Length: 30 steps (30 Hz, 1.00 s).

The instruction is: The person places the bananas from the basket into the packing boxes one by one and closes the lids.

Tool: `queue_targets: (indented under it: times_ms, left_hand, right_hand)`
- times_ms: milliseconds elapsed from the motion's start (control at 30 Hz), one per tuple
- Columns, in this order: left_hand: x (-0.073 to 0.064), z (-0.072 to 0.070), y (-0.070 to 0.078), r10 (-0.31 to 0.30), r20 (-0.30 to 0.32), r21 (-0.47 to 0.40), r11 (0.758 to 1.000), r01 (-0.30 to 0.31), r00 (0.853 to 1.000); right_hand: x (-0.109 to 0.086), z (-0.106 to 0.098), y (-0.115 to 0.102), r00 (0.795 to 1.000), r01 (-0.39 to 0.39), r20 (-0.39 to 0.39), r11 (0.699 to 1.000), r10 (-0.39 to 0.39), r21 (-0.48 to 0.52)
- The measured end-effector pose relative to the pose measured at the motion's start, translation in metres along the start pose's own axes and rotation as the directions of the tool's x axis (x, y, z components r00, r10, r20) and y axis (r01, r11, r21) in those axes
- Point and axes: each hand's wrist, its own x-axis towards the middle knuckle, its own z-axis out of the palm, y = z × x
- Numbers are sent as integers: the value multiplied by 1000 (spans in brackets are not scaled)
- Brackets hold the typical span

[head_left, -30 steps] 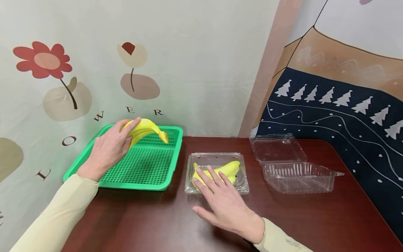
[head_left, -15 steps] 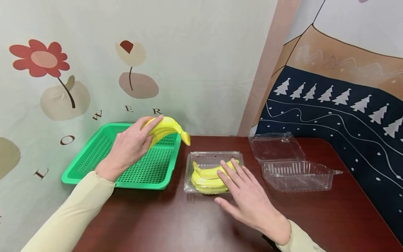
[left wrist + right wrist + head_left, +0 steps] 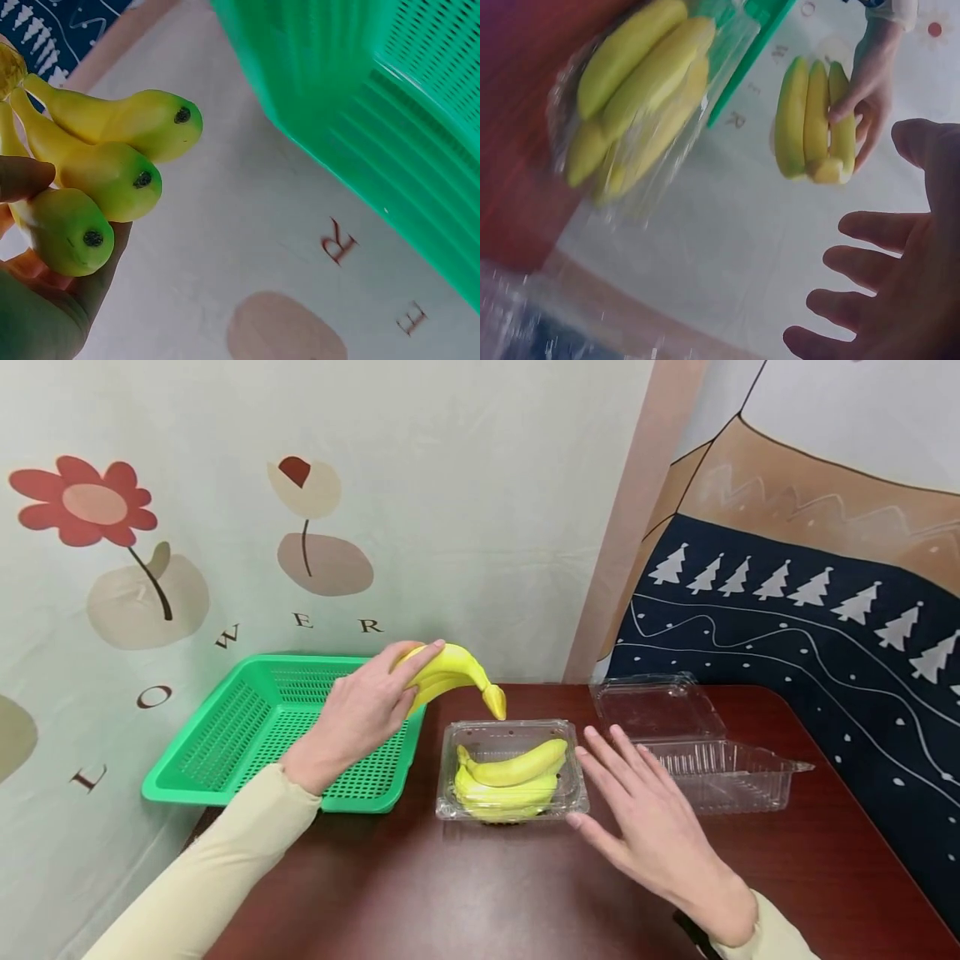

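While the left hand (image 3: pixel 356 718) gripped a bunch of bananas (image 3: pixel 453 670) above the desk (image 3: pixel 450 893), between the green basket (image 3: pixel 251 735) and the clear container (image 3: pixel 446 812), dark letters (image 3: pixel 302 620) on the pale wall (image 3: pixel 487 527) read L, O, W, E and R along a curve. Only R and E showed in the left wrist view, turned askew; the right wrist view caught O, W, E and R, small and soft. A second bunch (image 3: pixel 517 768) lay inside the clear container, blurred in the right wrist view. The right hand (image 3: pixel 660 831), fingers spread, was just beside that container and hid part of another container (image 3: pixel 750 785) with its lid folded back; whether the thumb touched the nearer rim could not be told. The left wrist view cut off the held bunch's stem end.
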Motion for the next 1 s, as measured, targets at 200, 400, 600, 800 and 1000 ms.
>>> queue_targets:
  times_ms: [200,400,600,800,1000]
  left_hand:
    - [11,17,21,38,19,-44,998,-37,999]
    - [19,28,36,60,27,-55,997,-58,998]
    - [25,39,48,81,31,-54,995,-79,996]
    - [37,51,63,127,9,-77,989,-126,992]
    - [49,62,77,149,7,-101,984,-148,989]
  right_hand:
    - [-7,-18,22,993,-115,20,993,115,-19]
    - [-10,-29,40,983,-186,0,983,186,-3]
    - [-12,-36,52,974,-227,10,974,227,-2]
    - [-19,-49,73,951,-309,11,951,309,-1]
    - [-25,-57,97,908,-419,-9,908,419,21]
